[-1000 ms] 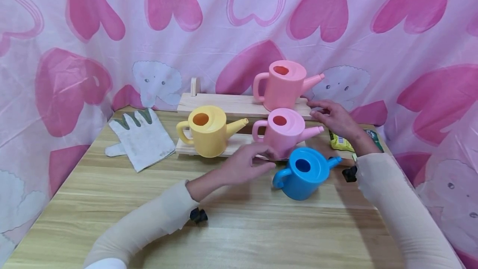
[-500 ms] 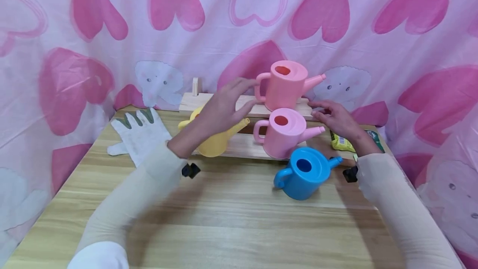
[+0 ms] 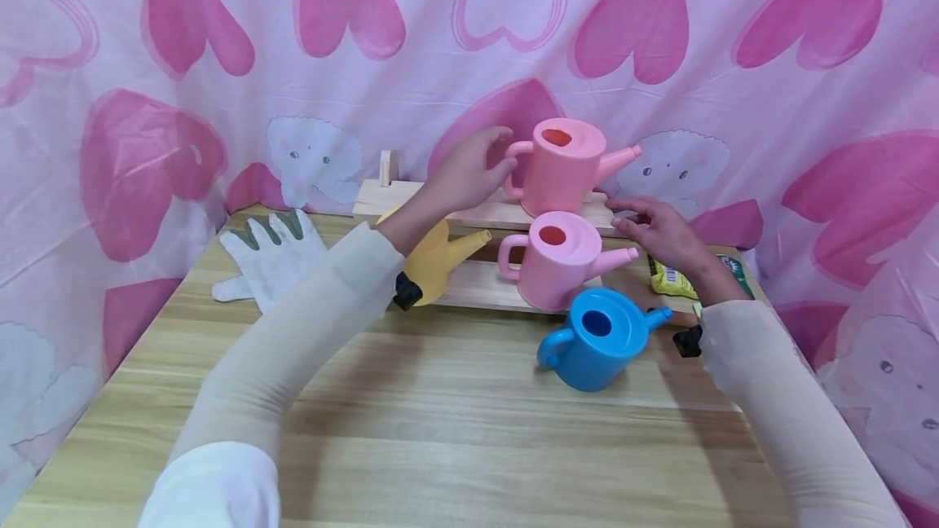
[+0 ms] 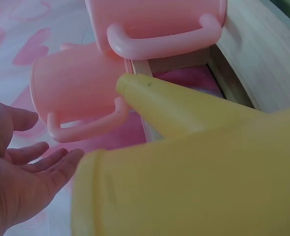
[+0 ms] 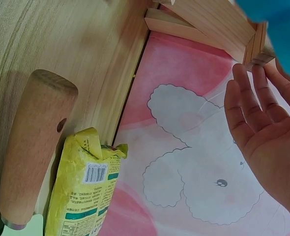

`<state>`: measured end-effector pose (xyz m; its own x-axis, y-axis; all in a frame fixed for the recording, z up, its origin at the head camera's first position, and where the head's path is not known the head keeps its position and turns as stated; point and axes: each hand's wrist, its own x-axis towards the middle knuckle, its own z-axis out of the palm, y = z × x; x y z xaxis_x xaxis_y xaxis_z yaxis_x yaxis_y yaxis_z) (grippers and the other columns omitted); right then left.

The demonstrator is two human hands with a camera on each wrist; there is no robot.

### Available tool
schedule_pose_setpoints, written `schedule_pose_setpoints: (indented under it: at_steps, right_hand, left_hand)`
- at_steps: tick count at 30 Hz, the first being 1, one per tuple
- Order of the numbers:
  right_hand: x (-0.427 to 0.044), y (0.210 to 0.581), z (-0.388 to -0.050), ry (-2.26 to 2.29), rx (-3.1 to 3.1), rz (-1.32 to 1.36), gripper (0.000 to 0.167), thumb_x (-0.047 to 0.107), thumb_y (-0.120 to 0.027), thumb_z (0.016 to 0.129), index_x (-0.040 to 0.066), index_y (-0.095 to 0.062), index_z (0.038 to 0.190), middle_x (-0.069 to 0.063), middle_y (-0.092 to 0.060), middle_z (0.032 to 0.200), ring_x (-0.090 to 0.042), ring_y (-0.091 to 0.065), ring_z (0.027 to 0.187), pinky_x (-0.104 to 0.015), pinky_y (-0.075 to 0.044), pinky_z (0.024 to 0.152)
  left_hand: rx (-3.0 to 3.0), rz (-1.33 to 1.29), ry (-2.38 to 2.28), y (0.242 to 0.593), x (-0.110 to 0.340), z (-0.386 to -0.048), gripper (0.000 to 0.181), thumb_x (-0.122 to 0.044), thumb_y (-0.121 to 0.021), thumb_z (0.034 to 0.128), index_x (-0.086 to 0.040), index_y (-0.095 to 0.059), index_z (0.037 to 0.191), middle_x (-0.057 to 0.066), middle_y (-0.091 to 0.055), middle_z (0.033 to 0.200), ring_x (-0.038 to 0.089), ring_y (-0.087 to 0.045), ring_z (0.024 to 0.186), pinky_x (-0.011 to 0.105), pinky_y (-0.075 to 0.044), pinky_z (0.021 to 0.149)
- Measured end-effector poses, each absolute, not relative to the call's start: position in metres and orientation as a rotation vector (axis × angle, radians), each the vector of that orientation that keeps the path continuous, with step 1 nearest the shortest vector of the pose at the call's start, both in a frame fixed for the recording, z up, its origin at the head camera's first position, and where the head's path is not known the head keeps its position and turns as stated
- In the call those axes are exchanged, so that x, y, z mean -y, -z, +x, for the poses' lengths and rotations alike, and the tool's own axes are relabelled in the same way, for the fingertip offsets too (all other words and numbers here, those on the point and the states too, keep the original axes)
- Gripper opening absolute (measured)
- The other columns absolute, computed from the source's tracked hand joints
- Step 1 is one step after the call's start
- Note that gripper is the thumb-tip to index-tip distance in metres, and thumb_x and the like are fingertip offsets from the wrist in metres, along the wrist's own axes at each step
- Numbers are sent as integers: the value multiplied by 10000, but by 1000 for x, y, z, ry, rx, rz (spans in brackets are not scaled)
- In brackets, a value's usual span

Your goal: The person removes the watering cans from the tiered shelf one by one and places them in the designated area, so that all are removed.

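My left hand [image 3: 473, 169] is beside the handle of the salmon-pink watering can [image 3: 563, 173], which stands on the upper step of a two-step wooden stand [image 3: 411, 195]. In the left wrist view its fingers [image 4: 46, 164] are spread and apart from that handle. At the upper step's right end is my right hand [image 3: 656, 231], its fairly straight fingertips touching the wood. A lighter pink watering can [image 3: 559, 267] and a yellow watering can [image 3: 433, 267], partly behind my left arm, occupy the lower step. The blue watering can [image 3: 597, 341] stands in front of them.
White work gloves [image 3: 275, 255] with green fingertips lie on the left of the wooden table [image 3: 469, 446]. Beyond my right wrist are a yellow packet [image 5: 83, 189] and a tool's wooden handle [image 5: 39, 147]. A heart-patterned curtain [image 3: 345, 88] hangs behind.
My left hand has moved from in front of the lighter pink can up and back, over the yellow can, to the salmon-pink can's handle. My right hand and the cans have stayed put.
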<state>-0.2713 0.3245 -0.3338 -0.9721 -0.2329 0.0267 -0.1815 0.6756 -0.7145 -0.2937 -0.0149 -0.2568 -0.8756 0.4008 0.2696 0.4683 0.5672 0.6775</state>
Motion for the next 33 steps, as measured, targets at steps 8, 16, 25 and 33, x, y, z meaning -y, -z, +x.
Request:
schedule_pose_setpoints:
  at_steps: [8,16,25,33]
  right_hand:
    - [-326,335,-272,1177,-2814,-344,559,369,-616,1042,119,-500,1527,-172,-423,1546,-407,-474,1273,-617,-478,1004]
    - [-327,335,-274,1181,-2806,-350,523,288,-604,1058,88,-489,1528,-191,-430,1543,-415,-472,1284,-615,-483,995]
    - [-327,336,-273,1196,-2805,-352,528,285,-618,1050,94,-491,1526,-181,-435,1539,-404,-485,1265,-622,-488,993]
    - [-326,335,-272,1201,-2806,-354,536,295,-629,1044,103,-493,1526,-171,-456,1528,-392,-499,1255,-610,-497,988]
  left_hand:
    - [2715,-689,1347,256,7,-302,505,-317,-608,1054,-5,-542,1445,132,-623,1344,240,-607,1168,291,-524,971]
    - [2722,-662,1486,263,4,-301,312,-124,-566,1070,-6,-585,1359,173,-631,1136,239,-571,913,258,-510,746]
    - [2731,-666,1483,269,3,-299,174,-159,-547,1081,-40,-516,1203,157,-589,963,267,-589,852,268,-519,729]
    - [2711,-657,1507,270,2,-297,179,-155,-532,1086,-29,-499,1210,155,-584,952,304,-612,883,274,-533,746]
